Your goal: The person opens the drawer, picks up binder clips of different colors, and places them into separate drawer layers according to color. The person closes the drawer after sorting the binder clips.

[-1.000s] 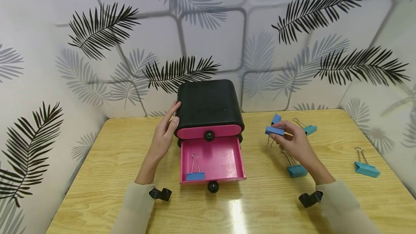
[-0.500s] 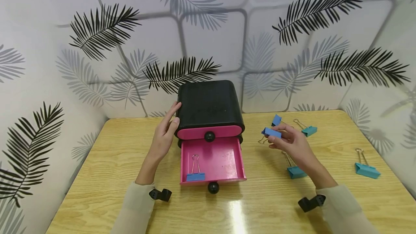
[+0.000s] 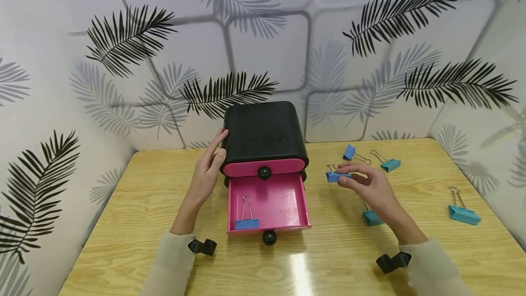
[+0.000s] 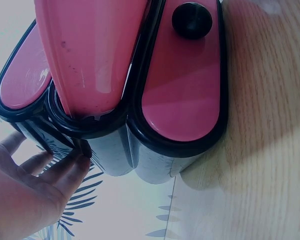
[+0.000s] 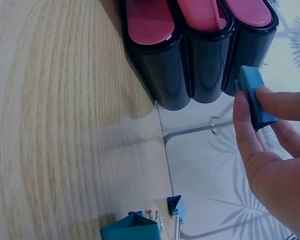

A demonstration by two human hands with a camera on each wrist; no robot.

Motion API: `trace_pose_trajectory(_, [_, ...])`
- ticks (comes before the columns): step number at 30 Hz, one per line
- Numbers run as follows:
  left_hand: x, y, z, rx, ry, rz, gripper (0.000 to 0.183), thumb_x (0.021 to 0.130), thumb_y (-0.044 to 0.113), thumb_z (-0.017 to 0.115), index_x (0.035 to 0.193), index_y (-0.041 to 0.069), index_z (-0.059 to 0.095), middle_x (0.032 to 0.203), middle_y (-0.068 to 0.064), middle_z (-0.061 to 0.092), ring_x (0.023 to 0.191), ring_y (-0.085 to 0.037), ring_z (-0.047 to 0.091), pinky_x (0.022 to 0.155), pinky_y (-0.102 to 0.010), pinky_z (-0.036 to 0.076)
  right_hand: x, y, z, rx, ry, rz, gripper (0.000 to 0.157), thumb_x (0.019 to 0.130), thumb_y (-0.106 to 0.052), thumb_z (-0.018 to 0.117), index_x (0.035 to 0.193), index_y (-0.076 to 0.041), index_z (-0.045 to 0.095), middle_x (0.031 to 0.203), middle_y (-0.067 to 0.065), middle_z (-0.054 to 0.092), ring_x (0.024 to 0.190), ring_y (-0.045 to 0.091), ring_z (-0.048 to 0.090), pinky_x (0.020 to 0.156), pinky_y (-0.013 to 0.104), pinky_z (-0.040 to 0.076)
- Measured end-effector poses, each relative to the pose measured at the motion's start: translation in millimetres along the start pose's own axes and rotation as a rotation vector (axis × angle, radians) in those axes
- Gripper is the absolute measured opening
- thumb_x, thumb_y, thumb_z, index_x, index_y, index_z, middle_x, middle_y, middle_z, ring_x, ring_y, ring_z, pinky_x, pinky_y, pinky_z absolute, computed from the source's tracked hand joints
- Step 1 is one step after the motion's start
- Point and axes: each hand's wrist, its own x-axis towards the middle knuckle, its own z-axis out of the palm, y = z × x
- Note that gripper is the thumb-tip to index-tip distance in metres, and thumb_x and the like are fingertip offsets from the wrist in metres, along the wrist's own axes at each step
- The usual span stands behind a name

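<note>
My left hand (image 3: 207, 166) rests against the left side of a black drawer unit (image 3: 263, 131), its fingers fairly straight. One pink drawer (image 3: 279, 200) is pulled out, and a blue binder clip (image 3: 247, 224) lies at its front left. Over the table to the right of the unit, my right hand (image 3: 371, 188) pinches another blue binder clip (image 3: 334, 177) between thumb and fingers. In the right wrist view that held clip (image 5: 255, 95) appears tilted, with the fingertips on its spine. Part of its wire handles is hidden by the hand.
Behind the right hand lie a blue binder clip (image 3: 349, 151) and a teal one (image 3: 391, 164). Another teal clip (image 3: 371, 218) is partly covered by that hand, and one more teal clip (image 3: 463, 214) lies far right. A patterned wall (image 3: 263, 58) stands behind the table.
My right hand has moved slightly left and down with the blue binder clip, which has turned so its wire handles now point up and away. The left hand stays in place.
</note>
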Motion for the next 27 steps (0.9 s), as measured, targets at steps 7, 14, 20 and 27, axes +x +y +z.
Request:
trace_pose_trajectory(7, [0.3,0.9,-0.5,-0.003,0.002,0.004,0.05,0.107,0.006,0.042,0.156,-0.003,0.038,0.166,-0.018,0.027,0.154,-0.032,0.024,0.119,-0.055,0.028,-2,-6,3.4,-0.097,0.062,-0.064,0.019,0.092,0.002,0.074,0.111,0.006,0.073,0.118,0.016,0.068,0.113,0.008,0.062,0.092,0.021,0.053])
trace_pose_trajectory(14, [4.1,-31.4,0.5,-0.001,0.018,0.037,0.05,0.11,0.014,0.043,0.159,0.012,0.04,0.167,-0.008,0.028,0.154,-0.019,0.024,0.12,-0.053,0.028,-8,-9,6.4,-0.092,0.05,-0.07,0.033,0.089,0.003,0.076,0.121,0.008,0.07,0.124,0.013,0.068,0.108,0.006,0.068,0.086,0.023,0.057])
trace_pose_trajectory(20, [4.0,-41.3,0.3,-0.003,0.019,0.047,0.049,0.11,0.018,0.043,0.159,0.017,0.041,0.168,-0.007,0.028,0.153,-0.015,0.025,0.12,-0.053,0.029,-12,-14,13.3,-0.111,0.003,-0.116,0.028,0.089,0.009,0.074,0.116,0.007,0.072,0.118,0.022,0.064,0.103,0.008,0.069,0.084,0.024,0.057])
trace_pose_trajectory(27, [4.6,-41.8,1.3,-0.007,0.021,0.048,0.049,0.11,0.016,0.043,0.159,0.017,0.041,0.167,-0.006,0.029,0.153,-0.015,0.025,0.119,-0.053,0.029,-18,-21,21.0,-0.089,-0.019,-0.111,0.029,0.088,0.011,0.074,0.116,0.007,0.072,0.117,0.022,0.062,0.103,0.009,0.071,0.081,0.028,0.059])
